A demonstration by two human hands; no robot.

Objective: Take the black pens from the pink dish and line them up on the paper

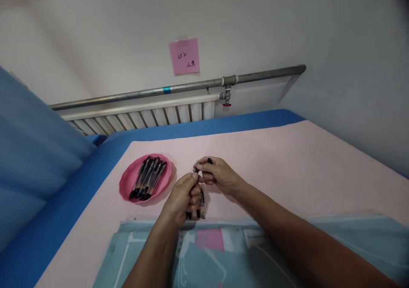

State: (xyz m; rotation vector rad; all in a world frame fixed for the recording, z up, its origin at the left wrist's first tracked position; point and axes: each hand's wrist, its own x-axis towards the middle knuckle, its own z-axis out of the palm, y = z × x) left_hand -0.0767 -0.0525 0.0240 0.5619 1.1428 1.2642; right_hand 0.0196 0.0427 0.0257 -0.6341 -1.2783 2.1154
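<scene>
My left hand (185, 195) is closed, thumb and fingers pinching a pen that its fingers largely hide. My right hand (221, 176) meets it from the right, with closed fingertips at a small black pen part (197, 170) between the hands. A rounded black pen cap (210, 161) sticks up from the right hand's fingers. Below the hands, partly covered by the left one, lie black-ended pen pieces (188, 215) and a small shiny bit (203, 215) too small to name. To the left, a pink scalloped dish (124, 181) holds several clear pens with black ends (148, 178).
A pale pink sheet (271, 164) covers the blue-edged table. Patterned light-blue cloth (143, 254) lies along the near edge. Blue fabric (35, 160) hangs at left. Behind the table are a white radiator (153, 115), a metal pipe (134, 95) and a pink note (184, 57).
</scene>
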